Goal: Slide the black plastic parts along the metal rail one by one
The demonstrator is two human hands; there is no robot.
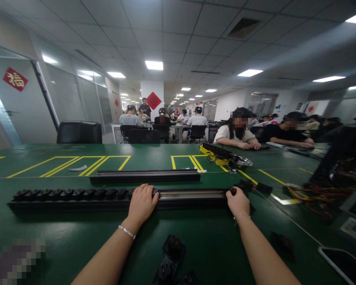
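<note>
Curling its fingers over the rail [190, 194], the left hand [142, 204] rests where the row of sockets [71, 194] ends; the right hand [238, 202] pinches a small black piece [232, 191] at the rail's right end. Loose sockets [172, 253] lie nearer on the table [62, 237], a second rail [145, 176] behind.

Red sign [15, 79] on the left wall [32, 114] — reads 福; red diamond [153, 100] on the pillar [145, 89] — unreadable.
</note>
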